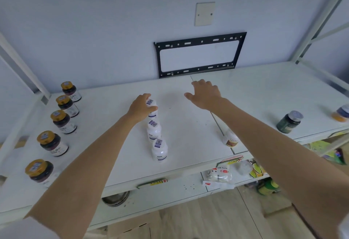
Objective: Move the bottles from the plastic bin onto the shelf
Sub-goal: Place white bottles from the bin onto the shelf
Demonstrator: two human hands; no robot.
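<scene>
The white shelf (188, 134), a flat matte panel with a seam right of centre, is seen spanning the frame from lower left to right edge. A black metal bracket (200, 55) with slotted holes is fixed to the wall above it, with a blank beige wall plate (204, 13) higher up.

The left hand (141, 107) is wrapped around the rearmost white bottle (152, 109) at frame centre, fingers curled round its cap and shoulder. The right hand (204, 96) is held above the shelf right of centre, fingers loosely spread, nothing gripped; contact with the surface cannot be told.

Two more white bottles (157, 142) of smooth round plastic, barcode stickers on the caps, are lined up just in front of the gripped one. Five dark jars with gold lids (56, 125) are ranged in a row down the left side. A dark green jar (289, 122) with a grey lid is set at right. A pale bottle (230, 138) is partly hidden under the right forearm. A blurred orange bottle (341, 114) is seen at the right edge.
</scene>
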